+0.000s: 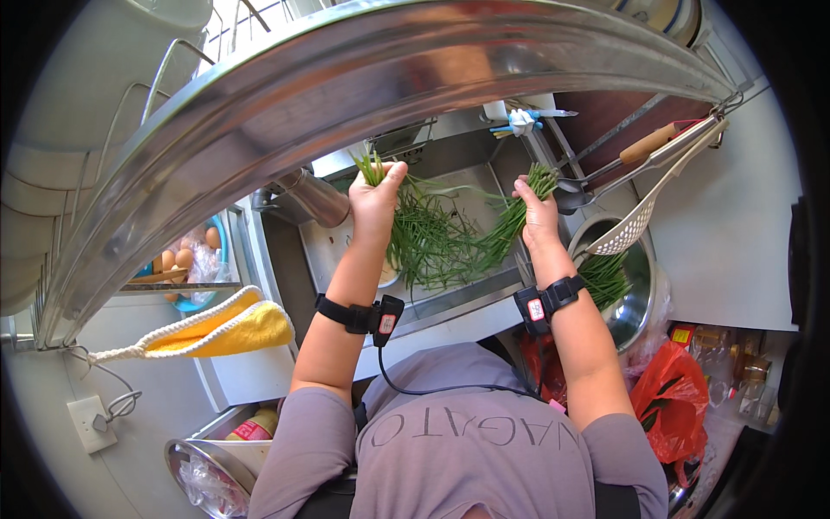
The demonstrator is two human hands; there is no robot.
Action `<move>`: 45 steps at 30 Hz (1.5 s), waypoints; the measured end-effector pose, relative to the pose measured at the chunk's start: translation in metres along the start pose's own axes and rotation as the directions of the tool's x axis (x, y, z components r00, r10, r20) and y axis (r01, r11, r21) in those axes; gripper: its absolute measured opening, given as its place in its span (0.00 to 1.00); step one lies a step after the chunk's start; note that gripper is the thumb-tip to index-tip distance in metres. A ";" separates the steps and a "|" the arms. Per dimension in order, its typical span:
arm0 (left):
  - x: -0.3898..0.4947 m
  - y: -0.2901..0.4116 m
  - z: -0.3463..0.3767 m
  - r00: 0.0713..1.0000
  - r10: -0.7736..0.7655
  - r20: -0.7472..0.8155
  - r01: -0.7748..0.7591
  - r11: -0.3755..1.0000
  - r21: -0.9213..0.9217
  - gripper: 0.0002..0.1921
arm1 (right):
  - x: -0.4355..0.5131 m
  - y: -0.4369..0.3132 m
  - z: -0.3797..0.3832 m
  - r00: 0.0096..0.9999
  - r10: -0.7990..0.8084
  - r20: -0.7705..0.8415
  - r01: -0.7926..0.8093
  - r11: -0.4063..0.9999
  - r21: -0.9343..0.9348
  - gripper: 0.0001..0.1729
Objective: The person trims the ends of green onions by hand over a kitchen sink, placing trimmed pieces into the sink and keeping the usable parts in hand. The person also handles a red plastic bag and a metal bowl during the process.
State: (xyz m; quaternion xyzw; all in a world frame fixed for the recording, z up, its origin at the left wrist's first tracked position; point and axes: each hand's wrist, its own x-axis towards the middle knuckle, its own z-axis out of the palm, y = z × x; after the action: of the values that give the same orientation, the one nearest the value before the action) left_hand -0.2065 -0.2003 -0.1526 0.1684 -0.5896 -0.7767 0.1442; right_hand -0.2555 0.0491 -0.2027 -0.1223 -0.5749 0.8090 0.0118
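Note:
My left hand [376,191] is closed around a small bunch of long green stalks [368,170] at the left part of the steel sink [318,250]. On the right, my right hand [538,207] grips a thicker bunch of thin green stalks [512,227], whose cut-looking ends point up past the fingers. Between both hands, a loose tangle of thin green leaves [431,240] hangs or lies over the sink basin; its exact support cannot be told. More green stalks [604,279] rest in a steel bowl [642,311] to the right of the sink.
A metal rack shelf [389,78] arches across the top. From its right end hang a slotted ladle [626,230] and a wooden-handled utensil [648,144]. A yellow cloth [240,327] hangs at left, below eggs [184,258] in a blue basket. The faucet [318,198] stands beside my left hand.

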 end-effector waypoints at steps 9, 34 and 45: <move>-0.004 -0.004 0.019 0.981 0.162 0.106 -0.176 0.974 0.142 0.06 | -0.020 -0.022 0.028 0.978 -0.126 0.165 0.168 0.948 -0.271 0.09; -0.010 -0.002 0.041 0.903 -0.127 0.410 0.081 0.988 0.128 0.07 | -0.054 -0.047 0.057 0.873 0.306 0.379 -0.295 0.951 -0.090 0.09; -0.015 0.009 0.046 0.877 -0.215 0.430 0.208 0.976 0.063 0.06 | -0.054 -0.056 0.058 0.809 0.308 0.501 -0.287 0.950 -0.120 0.11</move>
State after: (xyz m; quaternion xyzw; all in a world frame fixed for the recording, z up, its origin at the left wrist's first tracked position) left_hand -0.2129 -0.1570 -0.1310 0.0554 -0.5907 -0.8012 -0.0776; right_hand -0.2226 0.0061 -0.1226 0.0094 -0.5461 0.7926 -0.2710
